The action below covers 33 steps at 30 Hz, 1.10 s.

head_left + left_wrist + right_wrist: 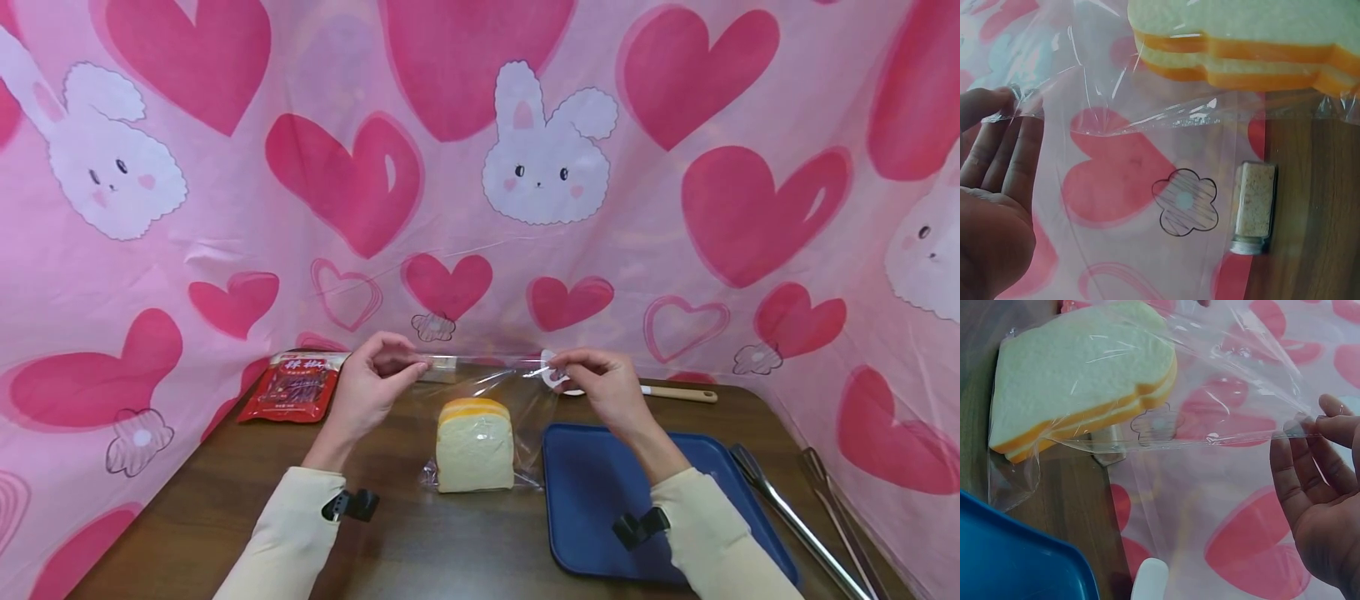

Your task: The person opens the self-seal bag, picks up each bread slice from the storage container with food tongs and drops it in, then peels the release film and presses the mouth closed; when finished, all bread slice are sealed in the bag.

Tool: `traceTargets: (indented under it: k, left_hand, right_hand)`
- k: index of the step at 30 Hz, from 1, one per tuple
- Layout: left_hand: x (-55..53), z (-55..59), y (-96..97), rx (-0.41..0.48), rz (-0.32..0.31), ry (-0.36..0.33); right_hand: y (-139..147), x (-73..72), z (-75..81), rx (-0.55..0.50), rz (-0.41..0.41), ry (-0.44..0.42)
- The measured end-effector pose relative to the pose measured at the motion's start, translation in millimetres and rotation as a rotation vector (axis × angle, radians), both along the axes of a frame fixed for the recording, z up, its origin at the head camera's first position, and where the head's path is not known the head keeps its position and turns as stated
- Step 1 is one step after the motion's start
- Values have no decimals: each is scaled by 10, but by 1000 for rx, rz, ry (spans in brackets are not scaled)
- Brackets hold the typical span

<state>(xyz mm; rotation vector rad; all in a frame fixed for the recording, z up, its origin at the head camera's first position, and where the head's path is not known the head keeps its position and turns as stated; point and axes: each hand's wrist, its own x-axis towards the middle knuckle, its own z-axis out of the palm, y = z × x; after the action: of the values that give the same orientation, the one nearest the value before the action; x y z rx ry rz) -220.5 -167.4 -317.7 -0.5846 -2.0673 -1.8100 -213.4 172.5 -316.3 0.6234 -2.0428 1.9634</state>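
Two slices of bread [476,448] with orange crusts stand upright inside a clear plastic bag [528,417]. My left hand [381,367] pinches the bag's top left corner between thumb and fingers. On the other side, my right hand [603,383] pinches the top right corner, so the upper edge is drawn straight between them. The right wrist view shows the bag's film [1241,381] stretching from the bread [1079,375] to my fingertips. In the left wrist view the bread [1247,44] hangs at the top, overlapped by clear film.
A red food packet [292,387] lies at the back left. Behind the bag is a small glass jar [1255,206] of pale grains. A blue tray [592,500] sits under my right forearm. Beyond it are a white utensil with a wooden handle [682,393] and metal tongs [795,512].
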Motion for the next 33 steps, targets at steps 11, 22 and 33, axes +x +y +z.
traceTargets:
  k: [11,22,33]
  left_hand:
    - [40,10,90,66,-11,-15]
    - [86,48,108,44,-20,-6]
    - [117,70,94,23,-29,10]
  right_hand:
    - [5,-7,116,18,11,-7]
    - [-653,-76,840,693,-54,167]
    - [-1233,-206,871,1007,194,181]
